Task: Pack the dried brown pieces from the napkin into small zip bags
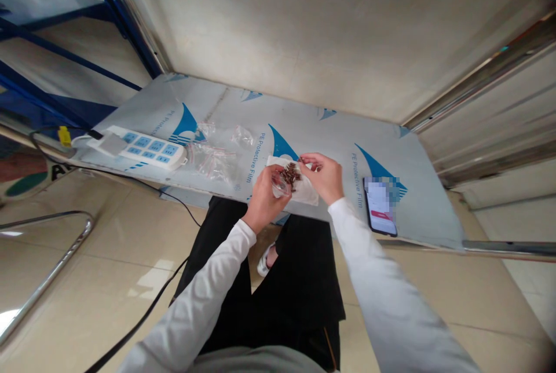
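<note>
My left hand (266, 196) is closed on a small clear plastic bag (281, 183) at the front edge of the table. Beside its fingertips lies a pile of small dark brown screw-like pieces (292, 175), resting on a white sheet (306, 192). To the right of the pile, my right hand (324, 175) has its thumb and fingers pinched together. Whatever sits between those fingertips is too small to make out.
Several clear plastic bags (215, 163) lie left of my hands. A white power strip (150, 150) with a plug and cables is further left. On the right rests a phone (380, 208) with its screen lit. The table (321, 130) carries printed protective film.
</note>
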`<state>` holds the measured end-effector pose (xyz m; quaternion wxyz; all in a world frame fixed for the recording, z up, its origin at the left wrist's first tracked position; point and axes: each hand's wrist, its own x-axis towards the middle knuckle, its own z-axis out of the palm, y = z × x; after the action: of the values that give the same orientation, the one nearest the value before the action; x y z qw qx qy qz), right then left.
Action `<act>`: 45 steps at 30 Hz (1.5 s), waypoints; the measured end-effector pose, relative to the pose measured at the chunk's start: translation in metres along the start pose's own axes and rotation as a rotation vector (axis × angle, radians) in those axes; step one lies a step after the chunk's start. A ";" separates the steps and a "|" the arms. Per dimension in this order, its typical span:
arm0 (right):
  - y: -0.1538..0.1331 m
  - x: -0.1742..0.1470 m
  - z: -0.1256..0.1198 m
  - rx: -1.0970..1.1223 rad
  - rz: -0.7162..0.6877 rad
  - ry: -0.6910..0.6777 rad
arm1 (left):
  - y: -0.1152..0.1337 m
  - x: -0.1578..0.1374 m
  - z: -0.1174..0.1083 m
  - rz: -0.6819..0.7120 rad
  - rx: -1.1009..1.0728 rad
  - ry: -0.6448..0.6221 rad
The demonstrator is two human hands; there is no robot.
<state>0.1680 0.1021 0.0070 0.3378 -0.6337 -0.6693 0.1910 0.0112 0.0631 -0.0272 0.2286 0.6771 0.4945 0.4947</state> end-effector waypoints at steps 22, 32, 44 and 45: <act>-0.071 -0.031 -0.077 -0.129 -0.547 -0.400 | 0.041 -0.001 -0.021 0.031 -0.377 -0.060; -0.056 -0.053 -0.062 0.403 -0.117 -0.256 | 0.052 -0.004 -0.038 -0.295 -0.593 0.160; -0.070 -0.073 -0.049 0.832 0.213 -0.176 | 0.067 -0.010 -0.055 -0.361 -0.681 0.008; -0.069 -0.074 -0.048 0.826 0.200 -0.158 | 0.068 -0.011 -0.054 -0.357 -0.668 0.025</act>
<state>0.1493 0.0132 0.0728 0.4903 -0.4906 -0.4957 0.5227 -0.0075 0.0164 0.0441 0.5134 0.4622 0.4189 0.5893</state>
